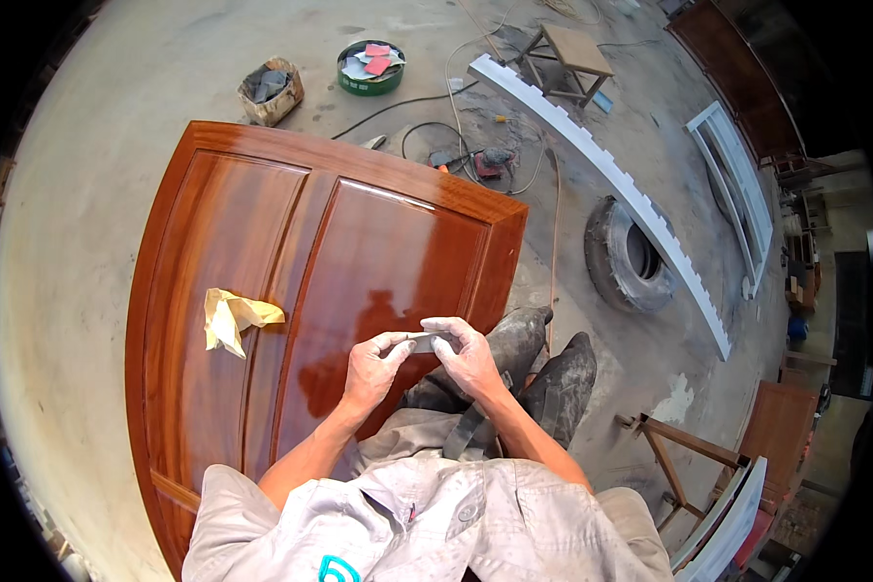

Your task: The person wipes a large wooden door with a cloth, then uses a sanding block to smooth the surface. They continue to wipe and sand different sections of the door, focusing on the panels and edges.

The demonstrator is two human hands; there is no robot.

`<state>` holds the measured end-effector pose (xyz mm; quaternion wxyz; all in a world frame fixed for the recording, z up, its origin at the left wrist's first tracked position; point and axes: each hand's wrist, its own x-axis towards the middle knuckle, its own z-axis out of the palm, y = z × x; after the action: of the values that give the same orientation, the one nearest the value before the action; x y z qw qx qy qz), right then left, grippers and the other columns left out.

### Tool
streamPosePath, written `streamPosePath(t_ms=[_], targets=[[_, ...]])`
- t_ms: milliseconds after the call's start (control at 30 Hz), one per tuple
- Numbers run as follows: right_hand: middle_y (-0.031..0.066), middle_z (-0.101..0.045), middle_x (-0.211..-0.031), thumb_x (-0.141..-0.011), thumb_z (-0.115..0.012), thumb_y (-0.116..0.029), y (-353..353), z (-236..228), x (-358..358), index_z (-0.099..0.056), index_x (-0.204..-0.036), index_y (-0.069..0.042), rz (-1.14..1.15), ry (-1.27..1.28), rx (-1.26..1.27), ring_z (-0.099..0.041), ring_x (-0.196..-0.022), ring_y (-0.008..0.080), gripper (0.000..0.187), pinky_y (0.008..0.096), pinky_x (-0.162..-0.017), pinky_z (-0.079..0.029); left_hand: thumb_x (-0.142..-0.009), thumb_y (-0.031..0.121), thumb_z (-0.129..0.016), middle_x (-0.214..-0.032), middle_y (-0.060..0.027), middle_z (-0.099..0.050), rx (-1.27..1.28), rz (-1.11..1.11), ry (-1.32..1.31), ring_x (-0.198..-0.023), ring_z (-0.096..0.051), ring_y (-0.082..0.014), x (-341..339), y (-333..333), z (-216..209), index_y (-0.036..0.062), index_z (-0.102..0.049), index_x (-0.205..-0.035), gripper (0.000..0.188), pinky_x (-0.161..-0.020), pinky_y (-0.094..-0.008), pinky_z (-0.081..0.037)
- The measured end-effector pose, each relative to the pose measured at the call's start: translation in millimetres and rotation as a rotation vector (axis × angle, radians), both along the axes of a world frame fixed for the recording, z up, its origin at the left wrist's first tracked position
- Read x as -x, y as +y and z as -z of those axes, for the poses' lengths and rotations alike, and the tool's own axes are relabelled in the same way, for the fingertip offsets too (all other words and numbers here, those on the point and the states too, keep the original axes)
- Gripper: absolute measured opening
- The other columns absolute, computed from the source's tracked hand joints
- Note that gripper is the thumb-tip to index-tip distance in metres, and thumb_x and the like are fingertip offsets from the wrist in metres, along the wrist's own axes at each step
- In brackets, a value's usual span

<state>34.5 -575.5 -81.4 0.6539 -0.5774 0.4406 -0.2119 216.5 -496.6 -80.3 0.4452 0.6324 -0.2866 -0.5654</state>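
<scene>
Both of my hands meet over the near right part of a glossy red-brown wooden panel door [388, 252]. Between them is a small grey folded piece of sandpaper [423, 343], held level. My left hand [369, 372] pinches its left end with thumb and fingers. At its right end, my right hand [469, 359] grips in the same way, the fingers laid over the top edge. A crumpled yellow sheet [231, 318], cloth or paper, rests on the door to the left of my hands.
Beyond the door stand a torn box [270, 89] and a green tub [371, 85] of scraps. A red power tool [491, 167] and cables lie on the floor. To the right are a tyre [606, 260], a long notched white strip [601, 160] and a wooden stool [574, 48].
</scene>
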Motion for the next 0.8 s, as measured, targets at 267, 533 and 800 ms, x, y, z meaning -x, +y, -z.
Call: streamPosePath(t_ms=[267,533,800], targets=[[0.0137,-0.076,-0.106,-0.099,-0.067,0.000,4,-11,8,-0.077,-0.113,-0.001,-0.094,0.181,0.315,-0.074,-0.098,0.0261,0.018,0.0354,-0.090,-0.057,-0.101,0.012,-0.070,-0.102,-0.0072,-0.078,0.022,0.206,0.034,-0.090,-0.071,-0.0140,-7,7,14,-0.0051,-0.075,-0.118,0.025,-0.084,-0.0312,-0.057],[0.0161,-0.071,-0.111,-0.091,-0.077,-0.010,11,-19,15,-0.073,-0.121,0.000,-0.298,0.237,0.734,-0.070,-0.104,0.0352,0.032,0.0430,-0.093,-0.058,-0.102,0.005,-0.066,-0.114,-0.0145,-0.075,-0.221,-0.157,0.536,-0.099,-0.075,-0.0201,4,4,16,-0.0061,-0.071,-0.123,0.025,-0.088,-0.0331,-0.064],[0.0165,-0.071,-0.114,-0.096,-0.072,-0.009,-4,-7,24,-0.068,-0.130,-0.003,-0.326,0.133,0.481,-0.071,-0.102,0.0368,0.035,0.0428,-0.090,-0.058,-0.103,0.008,-0.066,-0.122,-0.0184,-0.074,-0.272,-0.243,0.785,-0.111,-0.074,-0.0273,1,4,24,-0.0088,-0.068,-0.125,0.028,-0.100,-0.0385,-0.063]])
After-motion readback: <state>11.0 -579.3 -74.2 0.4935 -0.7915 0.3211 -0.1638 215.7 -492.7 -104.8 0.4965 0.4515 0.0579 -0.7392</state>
